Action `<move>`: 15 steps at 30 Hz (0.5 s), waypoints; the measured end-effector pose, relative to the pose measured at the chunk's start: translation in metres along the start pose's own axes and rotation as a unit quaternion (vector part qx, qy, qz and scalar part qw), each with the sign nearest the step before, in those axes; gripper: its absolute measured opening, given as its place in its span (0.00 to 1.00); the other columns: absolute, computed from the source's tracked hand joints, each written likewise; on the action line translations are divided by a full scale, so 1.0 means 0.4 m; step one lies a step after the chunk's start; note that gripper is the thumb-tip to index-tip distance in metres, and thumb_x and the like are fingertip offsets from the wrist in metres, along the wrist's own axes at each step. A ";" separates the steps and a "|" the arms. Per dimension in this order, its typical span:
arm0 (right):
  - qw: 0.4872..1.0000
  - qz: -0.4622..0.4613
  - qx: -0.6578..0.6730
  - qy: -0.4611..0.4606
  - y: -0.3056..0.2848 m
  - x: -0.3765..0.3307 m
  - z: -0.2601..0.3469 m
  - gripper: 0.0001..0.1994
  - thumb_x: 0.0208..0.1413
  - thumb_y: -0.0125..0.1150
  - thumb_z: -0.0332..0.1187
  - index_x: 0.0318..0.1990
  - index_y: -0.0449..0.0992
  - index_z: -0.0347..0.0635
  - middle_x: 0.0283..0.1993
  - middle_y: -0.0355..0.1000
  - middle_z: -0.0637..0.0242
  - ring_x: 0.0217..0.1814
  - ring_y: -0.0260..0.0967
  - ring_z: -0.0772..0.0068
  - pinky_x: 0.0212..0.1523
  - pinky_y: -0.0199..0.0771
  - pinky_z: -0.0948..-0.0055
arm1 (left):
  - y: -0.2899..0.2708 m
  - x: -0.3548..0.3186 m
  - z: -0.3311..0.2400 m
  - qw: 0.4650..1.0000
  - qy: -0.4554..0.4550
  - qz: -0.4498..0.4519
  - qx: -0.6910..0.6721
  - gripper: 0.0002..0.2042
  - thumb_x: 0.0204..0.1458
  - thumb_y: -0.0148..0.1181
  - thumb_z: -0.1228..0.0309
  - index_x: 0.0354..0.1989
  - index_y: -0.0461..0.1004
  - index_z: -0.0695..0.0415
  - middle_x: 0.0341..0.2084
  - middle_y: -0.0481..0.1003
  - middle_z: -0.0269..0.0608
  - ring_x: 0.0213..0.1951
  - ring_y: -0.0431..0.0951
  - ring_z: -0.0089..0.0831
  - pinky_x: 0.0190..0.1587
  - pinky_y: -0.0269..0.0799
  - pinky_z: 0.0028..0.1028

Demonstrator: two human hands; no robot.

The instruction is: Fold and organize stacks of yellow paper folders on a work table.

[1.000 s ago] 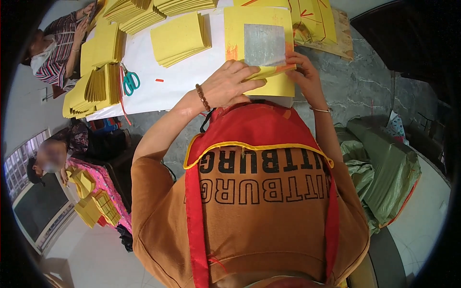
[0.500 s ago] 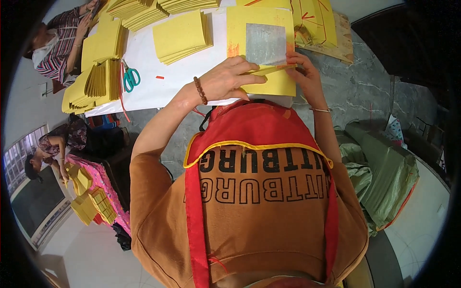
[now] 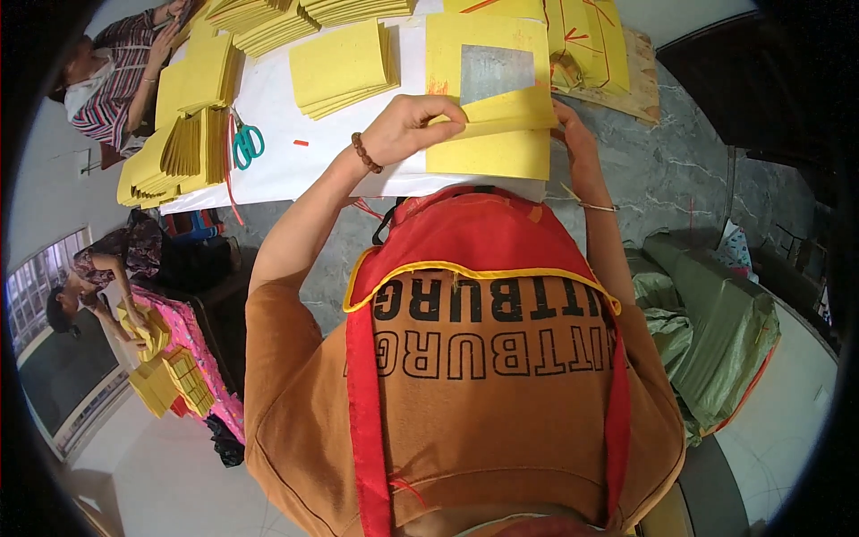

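A yellow paper sheet [image 3: 492, 159] with a grey-silver square [image 3: 497, 73] and orange-red smudges lies at the near edge of the white-covered table [image 3: 358, 121]. Its near part is lifted into a raised fold, over the lower part of the square. Thumb and fingers of my left hand [image 3: 407, 127] pinch this fold at its left end. At the right end my right hand [image 3: 577, 139] grips the same fold; some of its fingertips are hidden behind the paper. To the left rests a fanned stack of yellow paper [image 3: 340, 67].
Teal-handled scissors [image 3: 248, 143] and a red scrap [image 3: 301, 142] lie on the table. Several yellow paper stacks [image 3: 192, 76] line its left side. Yellow bundles [image 3: 586, 45] tied with red sit at right. Two people work at left, one at a pink-covered table [image 3: 215, 376].
The folded edge is raised more and covers more of the silver square's lower part. My left hand has drawn left and closed into a pinch; my right hand has shifted slightly down.
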State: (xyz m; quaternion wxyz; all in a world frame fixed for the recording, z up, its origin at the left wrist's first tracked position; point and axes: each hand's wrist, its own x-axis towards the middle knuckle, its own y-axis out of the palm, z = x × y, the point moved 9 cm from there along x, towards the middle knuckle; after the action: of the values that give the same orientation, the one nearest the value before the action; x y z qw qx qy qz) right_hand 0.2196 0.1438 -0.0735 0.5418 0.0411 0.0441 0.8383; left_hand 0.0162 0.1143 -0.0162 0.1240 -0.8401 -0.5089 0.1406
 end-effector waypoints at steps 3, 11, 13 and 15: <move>1.000 0.012 0.006 -0.010 0.016 -0.007 0.015 0.24 0.54 0.55 0.40 0.56 0.64 0.39 0.60 0.59 0.67 0.60 0.57 0.72 0.59 0.55 0.70 | -0.007 -0.001 0.037 0.998 -0.037 0.016 -0.040 0.06 0.55 0.54 0.71 0.35 0.74 0.61 0.24 0.71 0.25 0.25 0.64 0.12 0.27 0.61 0.16; 0.997 -0.017 -0.055 0.041 0.017 -0.006 0.004 0.21 0.45 0.63 0.33 0.50 0.69 0.47 0.59 0.59 0.70 0.61 0.55 0.71 0.57 0.55 0.64 | -0.012 0.011 0.056 0.994 -0.046 0.025 -0.100 0.08 0.53 0.56 0.69 0.36 0.76 0.61 0.23 0.71 0.25 0.27 0.65 0.11 0.29 0.61 0.15; 0.997 -0.015 -0.061 0.033 0.020 -0.006 0.011 0.22 0.45 0.64 0.33 0.50 0.69 0.48 0.59 0.59 0.71 0.61 0.55 0.71 0.57 0.55 0.64 | -0.009 0.012 0.046 0.995 -0.024 0.035 -0.088 0.07 0.53 0.55 0.72 0.37 0.76 0.61 0.24 0.72 0.25 0.27 0.66 0.11 0.29 0.61 0.16; 0.998 -0.016 -0.057 0.032 0.019 -0.005 0.008 0.22 0.44 0.64 0.32 0.50 0.69 0.48 0.58 0.60 0.71 0.60 0.56 0.71 0.57 0.55 0.64 | -0.008 0.013 0.048 0.995 -0.024 0.039 -0.090 0.07 0.53 0.55 0.72 0.37 0.76 0.61 0.24 0.72 0.25 0.27 0.66 0.11 0.29 0.61 0.16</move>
State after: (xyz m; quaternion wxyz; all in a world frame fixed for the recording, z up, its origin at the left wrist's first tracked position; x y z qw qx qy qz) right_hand 0.2139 0.1389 -0.0693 0.5550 -0.0179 0.0143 0.8315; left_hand 0.0087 0.1215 -0.0336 0.0299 -0.8633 -0.4896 0.1187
